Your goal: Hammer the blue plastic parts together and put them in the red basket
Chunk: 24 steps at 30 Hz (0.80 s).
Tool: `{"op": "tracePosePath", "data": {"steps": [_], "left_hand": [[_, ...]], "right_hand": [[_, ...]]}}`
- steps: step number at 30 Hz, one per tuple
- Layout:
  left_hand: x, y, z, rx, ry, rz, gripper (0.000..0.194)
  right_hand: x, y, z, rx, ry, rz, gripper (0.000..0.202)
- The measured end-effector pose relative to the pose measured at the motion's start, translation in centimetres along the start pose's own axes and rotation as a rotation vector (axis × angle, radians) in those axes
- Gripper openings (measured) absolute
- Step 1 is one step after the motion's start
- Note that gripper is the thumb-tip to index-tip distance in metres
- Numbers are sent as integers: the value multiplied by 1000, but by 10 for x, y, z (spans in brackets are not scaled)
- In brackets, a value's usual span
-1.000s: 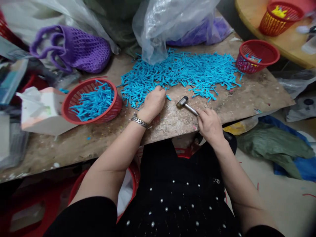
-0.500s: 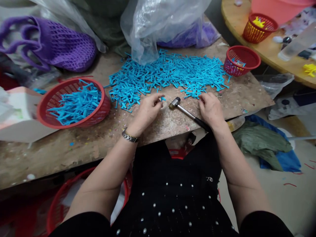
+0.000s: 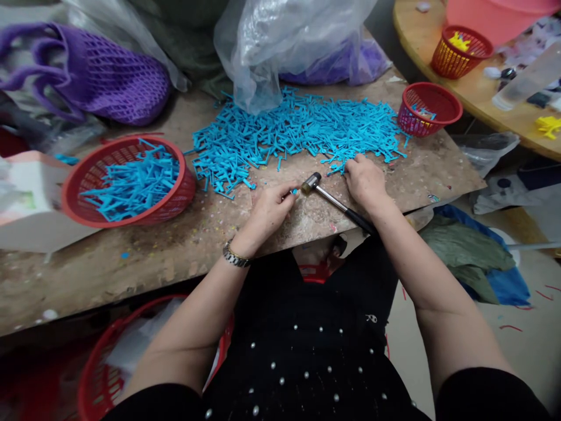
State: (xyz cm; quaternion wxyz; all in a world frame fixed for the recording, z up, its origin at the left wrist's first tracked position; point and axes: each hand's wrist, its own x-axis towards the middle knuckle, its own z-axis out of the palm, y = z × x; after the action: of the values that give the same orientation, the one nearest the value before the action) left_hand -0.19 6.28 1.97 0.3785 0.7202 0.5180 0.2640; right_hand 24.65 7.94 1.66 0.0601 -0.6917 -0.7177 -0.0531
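Note:
My left hand [image 3: 269, 211] is closed in a pinch above the bench, a small blue plastic piece [image 3: 294, 192] showing at its fingertips. My right hand [image 3: 367, 182] has its fingers drawn together at the front edge of a wide pile of thin blue plastic pieces [image 3: 307, 126]. Its fingertips meet the blue pieces there; what they grip, if anything, is hidden. Between the hands lies a small hammer [image 3: 332, 199] with a metal head and black grip, its handle slanting toward the bench edge near my right wrist.
On the left stands a red basket [image 3: 186, 181] holding blue pieces; a smaller red basket [image 3: 453, 114] sits at right. Plastic bags [image 3: 302, 35] and a purple net bag [image 3: 123, 76] line the back. A round table [image 3: 421, 52] adjoins at right.
My left hand has come slightly nearer with its small blue piece. My right hand has moved left and away from me, to the edge of the blue pile. The hammer stays put.

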Motion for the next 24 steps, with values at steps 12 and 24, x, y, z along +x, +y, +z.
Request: {"op": "tracePosePath", "data": {"steps": [12,24], "left_hand": [[-6,3,3,-92,-42,-34,24],[-6,-2,9,-91,-46,-61,33]], "right_hand": [[-6,12,-3,221,100,14,26],[-11,20,-2,418,106,116,14]]}}
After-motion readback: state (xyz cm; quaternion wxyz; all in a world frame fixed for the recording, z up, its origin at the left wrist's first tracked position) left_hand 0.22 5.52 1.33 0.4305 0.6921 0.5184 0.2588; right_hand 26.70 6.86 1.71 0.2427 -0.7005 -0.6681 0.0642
